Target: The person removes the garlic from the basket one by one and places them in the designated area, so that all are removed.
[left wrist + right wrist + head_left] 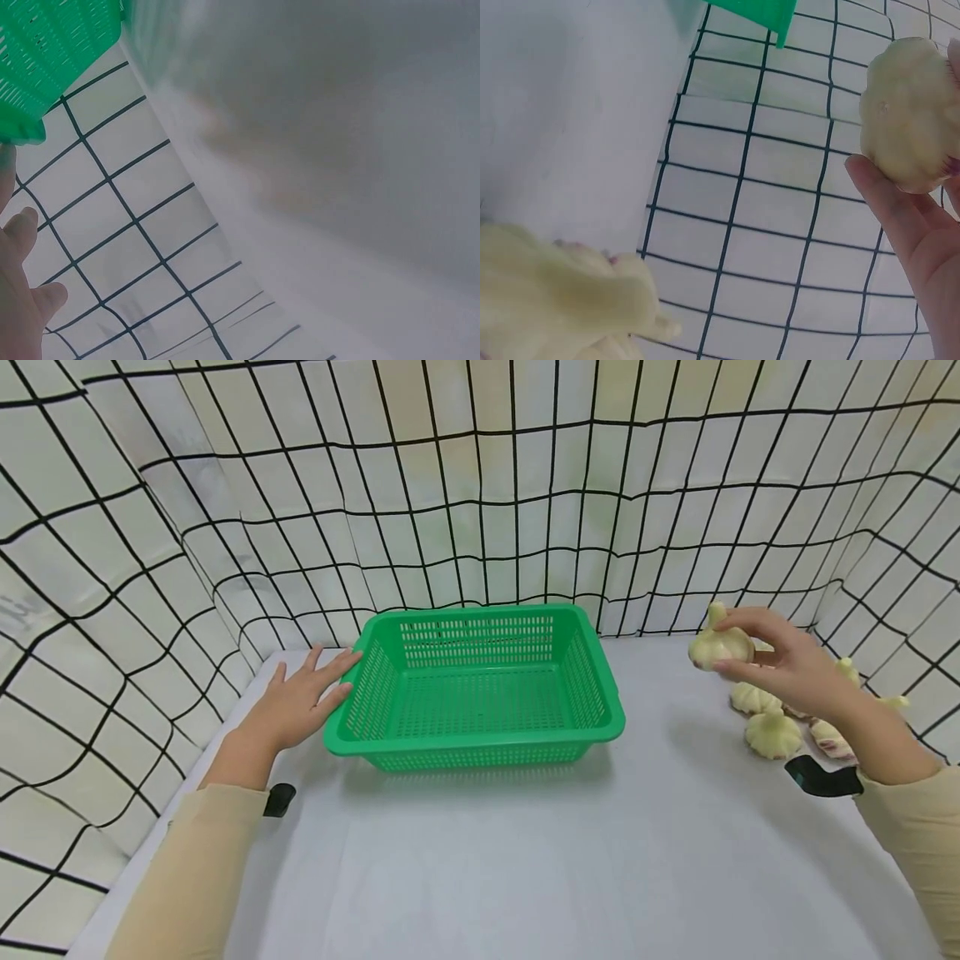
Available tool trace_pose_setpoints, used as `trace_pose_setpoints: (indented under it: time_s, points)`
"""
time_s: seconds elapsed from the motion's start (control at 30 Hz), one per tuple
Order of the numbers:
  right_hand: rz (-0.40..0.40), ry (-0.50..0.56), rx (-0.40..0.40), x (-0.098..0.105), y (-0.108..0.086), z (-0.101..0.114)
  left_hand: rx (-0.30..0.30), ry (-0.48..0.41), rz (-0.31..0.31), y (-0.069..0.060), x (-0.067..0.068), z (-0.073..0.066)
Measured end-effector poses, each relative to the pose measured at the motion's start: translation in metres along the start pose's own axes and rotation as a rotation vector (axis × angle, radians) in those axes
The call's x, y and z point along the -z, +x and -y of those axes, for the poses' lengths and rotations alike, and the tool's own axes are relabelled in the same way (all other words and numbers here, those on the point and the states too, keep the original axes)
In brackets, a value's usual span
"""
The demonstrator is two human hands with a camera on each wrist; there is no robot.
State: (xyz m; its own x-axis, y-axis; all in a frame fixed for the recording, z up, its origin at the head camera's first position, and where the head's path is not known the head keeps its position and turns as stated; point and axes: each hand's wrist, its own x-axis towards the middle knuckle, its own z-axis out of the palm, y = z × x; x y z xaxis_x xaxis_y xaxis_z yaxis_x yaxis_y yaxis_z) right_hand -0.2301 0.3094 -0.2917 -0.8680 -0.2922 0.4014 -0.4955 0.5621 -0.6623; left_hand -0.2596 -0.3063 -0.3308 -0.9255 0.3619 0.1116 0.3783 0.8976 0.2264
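Observation:
A green plastic basket (480,743) with slotted walls stands on the white table, and nothing lies inside it. My left hand (300,697) rests on its left rim with fingers spread; the left wrist view shows some of those fingers (21,232) beside the basket's edge (60,45). Off to the right, my right hand (806,668) pinches a garlic bulb (720,647) between thumb and fingers, raised above the table with its stem up. That same bulb (907,112) fills the right edge of the right wrist view. Below the hand lie several more garlic bulbs (772,733), partly hidden by the forearm.
A white backdrop with a black grid (480,518) rises behind and on both sides of the table (480,860). The loose garlic bulbs (562,300) sit close to the right side wall. Dark straps (823,777) show at both wrists.

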Motion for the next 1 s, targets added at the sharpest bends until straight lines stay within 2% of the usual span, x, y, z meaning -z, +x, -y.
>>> trace_pose_setpoints:
  time_s: [0.17, 0.53, 0.8, 1.0]
  points:
    - [-0.031, -0.005, -0.031, 0.01, -0.013, -0.006, 0.001, 0.001, 0.007, -0.001, 0.003, -0.002]
    - [-0.059, -0.084, -0.169, 0.028, -0.041, -0.027, -0.007, -0.001, 0.006, -0.001, 0.003, -0.004]
    - [-0.129, -0.107, -0.168, 0.038, -0.059, -0.041, -0.002, -0.001, 0.007, -0.002, 0.003, -0.004]
    - [-0.193, -0.162, -0.083, 0.041, -0.069, -0.05, -0.009, -0.002, -0.005, -0.001, 0.003, -0.003]
